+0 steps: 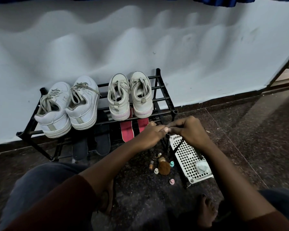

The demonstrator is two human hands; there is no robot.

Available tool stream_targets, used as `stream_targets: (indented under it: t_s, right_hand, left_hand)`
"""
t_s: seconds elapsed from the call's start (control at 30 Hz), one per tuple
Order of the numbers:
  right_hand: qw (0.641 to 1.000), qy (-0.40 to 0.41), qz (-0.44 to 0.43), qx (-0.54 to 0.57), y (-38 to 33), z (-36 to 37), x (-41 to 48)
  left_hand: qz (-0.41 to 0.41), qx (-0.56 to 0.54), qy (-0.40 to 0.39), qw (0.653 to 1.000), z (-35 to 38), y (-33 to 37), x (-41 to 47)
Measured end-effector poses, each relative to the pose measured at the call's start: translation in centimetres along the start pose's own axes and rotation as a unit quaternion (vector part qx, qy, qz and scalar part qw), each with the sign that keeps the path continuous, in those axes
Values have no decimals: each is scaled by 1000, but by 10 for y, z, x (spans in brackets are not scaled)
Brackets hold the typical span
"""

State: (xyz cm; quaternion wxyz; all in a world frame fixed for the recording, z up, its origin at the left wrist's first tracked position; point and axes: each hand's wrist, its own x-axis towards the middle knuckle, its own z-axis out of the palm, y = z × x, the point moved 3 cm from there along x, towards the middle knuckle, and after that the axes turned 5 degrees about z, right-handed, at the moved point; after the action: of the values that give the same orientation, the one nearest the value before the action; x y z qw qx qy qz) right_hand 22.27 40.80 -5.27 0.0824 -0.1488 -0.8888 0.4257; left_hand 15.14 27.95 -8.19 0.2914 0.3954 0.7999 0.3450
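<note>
Our left hand (153, 133) is curled, thumb and fingers pinching the top of a black post (167, 143). The post stands upright on the floor, just in front of the right front corner of the rack (175, 111). Our right hand (189, 130) meets the left one there, fingertips touching. Its fingers are curled round a black rod (198, 154), which slants down across the tray (182, 164).

The tray is a white perforated panel that lies on the floor just right of the post. It holds a crumpled pale cloth (202, 166) near its right corner, and the rod crosses its top.

On the floor just left of the tray, outside it, lies a brown brush (163, 167). Small bottles stand around the brush: a vial (151, 164) with orange contents, a white bottle (156, 170), a teal bottle (171, 163) and a pink bottle (171, 181).

The rack stands against the wall. Its top tier holds two pairs of white sneakers with the heels toward us, the left pair (65, 105) and the right pair (130, 95). The lower tier holds dark soles (102, 140) and red soles (127, 132), partly hidden under the bars.
</note>
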Motion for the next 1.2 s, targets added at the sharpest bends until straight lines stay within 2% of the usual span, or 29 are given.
stream_targets:
  t_s: [0.1, 0.23, 0.4, 0.53, 0.6, 0.67, 0.73, 0.83, 1.0, 1.2]
  right_hand:
    - [999, -8, 21, 32, 4, 0, 1]
    - [995, -27, 81, 44, 16, -1, 0]
    - [994, -31, 104, 27, 24, -11, -1]
    - [995, -11, 97, 18, 25, -16, 0]
    - [997, -4, 83, 7, 21, -15, 1]
    - [998, -10, 62, 3, 15, -10, 1]
    - [999, -22, 43, 3, 8, -3, 1]
    - [999, -35, 23, -7, 3, 4, 0]
    - [998, -45, 40, 31, 7, 3, -1]
    - [997, -40, 72, 12, 13, -9, -2]
  left_hand:
    - [12, -10, 19, 1000, 1, -1, 3]
    - [-18, 11, 24, 999, -5, -9, 4]
    - [-75, 206, -3, 976, -18, -24, -1]
    - [-148, 289, -13, 946, -26, -37, -3]
    - [-158, 315, -22, 936, -25, -37, -3]
    - [-120, 257, -28, 959, -19, -33, -2]
    - [-54, 128, -31, 990, -11, -25, 1]
    - [37, 13, -6, 999, -3, -8, 3]
    - [49, 7, 26, 998, -4, -5, 2]
    - [-5, 46, 20, 999, -6, -27, 9]
